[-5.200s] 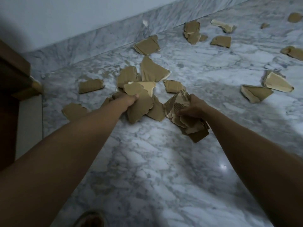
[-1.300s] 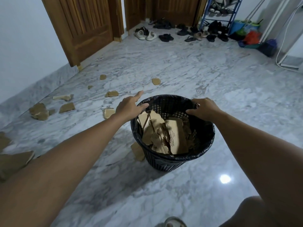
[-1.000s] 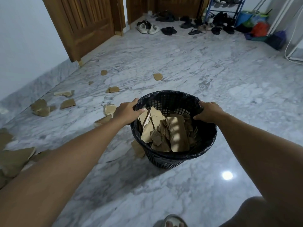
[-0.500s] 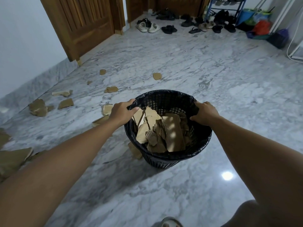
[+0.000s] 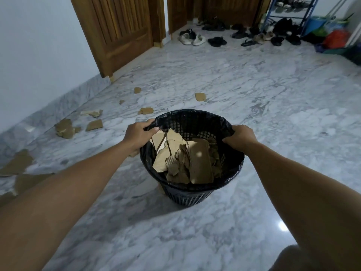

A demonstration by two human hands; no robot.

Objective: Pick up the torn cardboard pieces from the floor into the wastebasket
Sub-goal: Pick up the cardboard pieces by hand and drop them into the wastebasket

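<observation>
Person is bending over a black mesh wastebasket (image 5: 187, 194) that is sitting on the marble floor (image 5: 254, 98), both arms reaching out to it. The left hand (image 5: 139, 133) is gripping the left side of the rim, fingers curling over the edge with the tips going out of sight inside the black liner bag (image 5: 230, 177). The right hand (image 5: 240, 136) is gripping the right side of the rim the same way; its fingertips are also tucking under the liner, so how deep they go cannot be told. Torn cardboard pieces (image 5: 187, 161) are filling the basket to well over half, jumbled and overlapping, the lower ones hiding under the top layer. Whether the basket is resting flat or lifting slightly cannot be told; its base is partly hiding a scrap at the lower left. More cardboard scraps (image 5: 65, 128) are lying along the left by the skirting, with a single scrap (image 5: 200, 97) lying apart beyond the basket; the nearest ones at far left are being cut off by the left forearm and the frame edge. At the far end a wooden door (image 5: 117, 32), a row of shoes (image 5: 216, 41) and a blue rack (image 5: 289, 14) are showing, the rack cropped at the top. A knee is intruding at bottom right, mostly out of frame.
</observation>
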